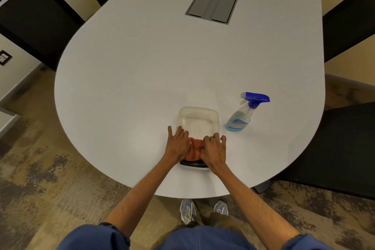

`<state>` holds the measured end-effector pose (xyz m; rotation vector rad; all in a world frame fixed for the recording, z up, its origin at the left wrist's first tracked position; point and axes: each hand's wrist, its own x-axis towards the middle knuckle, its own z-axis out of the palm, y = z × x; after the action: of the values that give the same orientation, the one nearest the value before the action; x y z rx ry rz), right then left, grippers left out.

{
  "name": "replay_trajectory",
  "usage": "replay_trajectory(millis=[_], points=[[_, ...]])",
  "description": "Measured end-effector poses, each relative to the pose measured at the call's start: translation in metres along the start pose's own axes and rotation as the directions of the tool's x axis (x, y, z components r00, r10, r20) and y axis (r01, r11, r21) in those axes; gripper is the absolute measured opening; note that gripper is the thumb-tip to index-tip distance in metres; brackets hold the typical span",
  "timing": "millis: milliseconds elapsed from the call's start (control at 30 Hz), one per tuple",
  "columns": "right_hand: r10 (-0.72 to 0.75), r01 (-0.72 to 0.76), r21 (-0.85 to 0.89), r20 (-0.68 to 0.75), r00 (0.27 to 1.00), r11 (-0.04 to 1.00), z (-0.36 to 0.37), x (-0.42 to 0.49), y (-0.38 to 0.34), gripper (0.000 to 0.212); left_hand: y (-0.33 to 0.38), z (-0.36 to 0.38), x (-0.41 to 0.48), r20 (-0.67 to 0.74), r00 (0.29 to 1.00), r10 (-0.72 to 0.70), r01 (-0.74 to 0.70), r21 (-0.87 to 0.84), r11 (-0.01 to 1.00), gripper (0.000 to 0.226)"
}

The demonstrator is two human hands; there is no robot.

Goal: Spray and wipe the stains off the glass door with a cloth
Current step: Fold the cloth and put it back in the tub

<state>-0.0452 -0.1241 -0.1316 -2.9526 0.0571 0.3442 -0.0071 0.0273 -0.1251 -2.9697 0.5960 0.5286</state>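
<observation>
An orange cloth (195,148) lies bunched at the near end of a clear plastic container (197,116) on the white table (142,79). My left hand (178,144) and my right hand (214,151) both rest on the cloth, fingers spread and pressing down on it from either side. A clear spray bottle (244,114) with a blue trigger head and blue liquid stands upright to the right of the container, apart from both hands. No glass door is in view.
A grey cable hatch (212,4) is set into the table's far part. Black chairs stand at the far left (34,20), far right (349,22) and near right (334,148). The table's rounded near edge is just above my shoes on patterned carpet.
</observation>
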Motion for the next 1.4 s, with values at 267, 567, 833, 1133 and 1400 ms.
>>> replay_trajectory(millis=[267, 567, 833, 1133, 1400], points=[[0.048, -0.003, 0.209, -0.211, 0.976, 0.978, -0.006, -0.006, 0.001, 0.045, 0.002, -0.005, -0.001, -0.226, 0.974, -0.012, -0.024, -0.153, 0.988, 0.038], [0.516, -0.134, 0.630, -0.474, 0.714, 0.765, -0.040, 0.004, 0.016, 0.039, 0.047, -0.048, 0.022, -0.487, 0.868, -0.092, -0.228, -0.557, 0.799, 0.043], [0.674, -0.055, 0.834, -0.403, 0.619, 0.549, -0.083, 0.014, 0.068, 0.075, 0.107, -0.080, 0.056, -0.395, 0.916, -0.075, -0.307, -0.809, 0.502, 0.047], [0.572, 0.002, 0.883, -0.306, 0.762, 0.470, -0.101, 0.032, 0.091, 0.064, 0.146, -0.096, 0.079, -0.255, 0.966, -0.048, -0.222, -0.908, 0.355, 0.048], [0.551, 0.008, 0.866, -0.326, 0.768, 0.500, -0.104, 0.032, 0.093, 0.045, 0.142, -0.093, 0.080, -0.261, 0.959, -0.109, -0.218, -0.927, 0.306, 0.040]])
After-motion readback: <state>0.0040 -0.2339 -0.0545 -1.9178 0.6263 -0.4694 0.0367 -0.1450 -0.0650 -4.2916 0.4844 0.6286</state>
